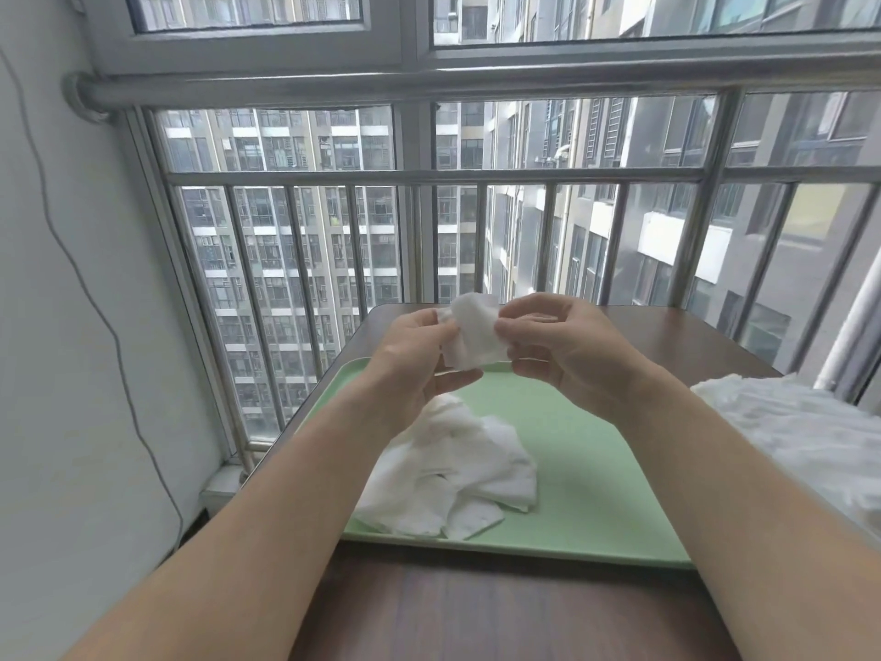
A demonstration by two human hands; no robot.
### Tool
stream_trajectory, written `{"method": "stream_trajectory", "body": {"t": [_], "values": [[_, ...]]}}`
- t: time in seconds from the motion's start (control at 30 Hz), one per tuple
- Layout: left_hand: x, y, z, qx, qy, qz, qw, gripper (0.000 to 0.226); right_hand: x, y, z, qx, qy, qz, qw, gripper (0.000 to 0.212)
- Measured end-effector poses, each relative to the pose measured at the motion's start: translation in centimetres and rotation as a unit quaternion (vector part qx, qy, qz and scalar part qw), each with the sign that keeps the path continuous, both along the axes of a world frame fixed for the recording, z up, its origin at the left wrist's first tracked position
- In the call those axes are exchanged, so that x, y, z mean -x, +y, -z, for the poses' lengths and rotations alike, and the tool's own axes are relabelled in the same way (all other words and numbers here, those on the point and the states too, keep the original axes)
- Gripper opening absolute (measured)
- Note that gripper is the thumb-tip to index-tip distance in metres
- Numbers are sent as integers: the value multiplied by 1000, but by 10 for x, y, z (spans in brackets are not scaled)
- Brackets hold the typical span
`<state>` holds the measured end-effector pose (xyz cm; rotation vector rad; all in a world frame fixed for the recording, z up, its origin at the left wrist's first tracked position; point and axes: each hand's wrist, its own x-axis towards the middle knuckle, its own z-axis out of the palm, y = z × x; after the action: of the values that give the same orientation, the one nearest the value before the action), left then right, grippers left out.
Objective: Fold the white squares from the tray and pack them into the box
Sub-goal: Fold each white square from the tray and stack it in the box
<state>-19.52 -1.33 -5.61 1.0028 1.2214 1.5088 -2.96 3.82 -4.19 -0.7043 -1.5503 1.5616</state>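
White and soft, one square (474, 338) is held up in the air between both hands. Its left edge is pinched by the left hand (419, 360) with thumb and fingertips, and the other fingers curl loosely under it. The right hand (555, 345) pinches the right edge the same way, fingers bent around the cloth. The square looks partly folded and a bit crumpled — its top pokes up above the fingers.

Below the hands lies a green tray (586, 469) on a brown desk (476, 613). A pile (448, 474) of more white squares sits on the left half of the tray, under the left wrist and well below the held square. At the right edge of the desk is another white heap (801, 431) — what it lies in cannot be seen. Behind the desk stands a metal railing (429, 176), with tall buildings (286, 260) past it. A thin wire (95, 322) hangs down the wall (57, 398) on the left.
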Motion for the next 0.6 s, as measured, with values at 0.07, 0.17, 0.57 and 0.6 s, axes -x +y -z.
{"method": "stream_trajectory", "body": {"t": [0.07, 0.17, 0.57, 0.6], "values": [[1, 0, 0, -1, -1, 1, 1000, 20, -1, 0, -2, 24, 30, -33, 999, 14], [1, 0, 0, -4, -4, 6, 1000, 25, -1, -1, -2, 28, 39, -42, 998, 14], [1, -2, -3, 2, -20, 53, 998, 44, 8, -5, 3, -77, -51, 49, 994, 16], [2, -2, -2, -6, -2, 58, 998, 38, 9, -6, 3, -79, -52, 48, 994, 14]]}}
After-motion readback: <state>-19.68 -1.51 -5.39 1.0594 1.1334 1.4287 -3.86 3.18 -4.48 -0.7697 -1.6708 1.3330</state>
